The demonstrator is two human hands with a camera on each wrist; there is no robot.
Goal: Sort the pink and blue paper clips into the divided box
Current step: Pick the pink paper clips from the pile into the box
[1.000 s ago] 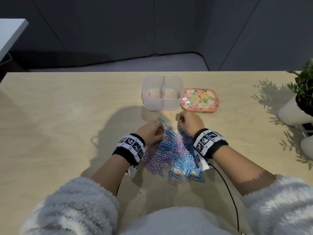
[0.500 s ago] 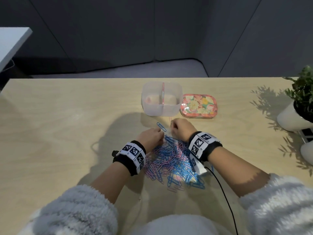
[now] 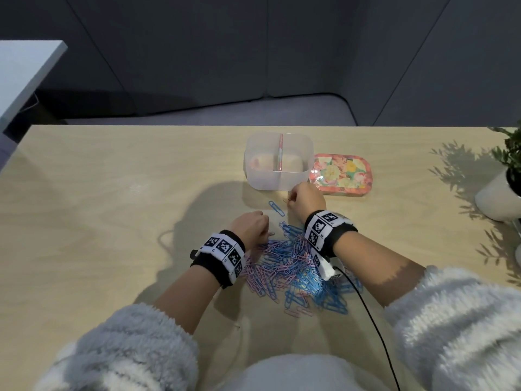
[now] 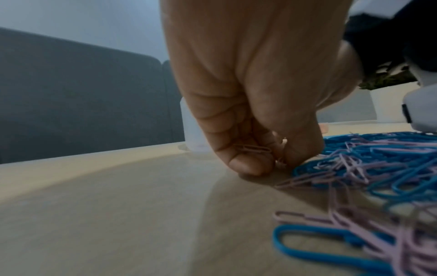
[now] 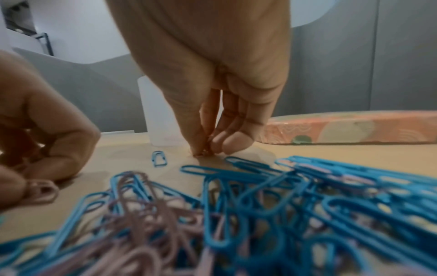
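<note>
A heap of pink and blue paper clips point(image 3: 293, 266) lies on the wooden table between my wrists. The clear divided box point(image 3: 279, 160) stands beyond it, with a pink divider down its middle. My left hand point(image 3: 253, 225) is at the heap's far left edge, fingers curled, pinching pink paper clips point(image 4: 254, 149) against the table. My right hand point(image 3: 303, 198) is just in front of the box, its fingertips point(image 5: 203, 149) pinching a small pink clip at the table surface. One blue clip point(image 3: 276, 208) lies alone between the hands.
A flowered pink tin lid point(image 3: 341, 176) lies right of the box. A white pot with a green plant point(image 3: 504, 187) stands at the table's right edge. A black cable point(image 3: 375, 328) runs from my right wrist toward my body.
My right hand moved forward from the heap to just in front of the box. The left hand stayed at the heap's edge. The head view tilted up slightly.
</note>
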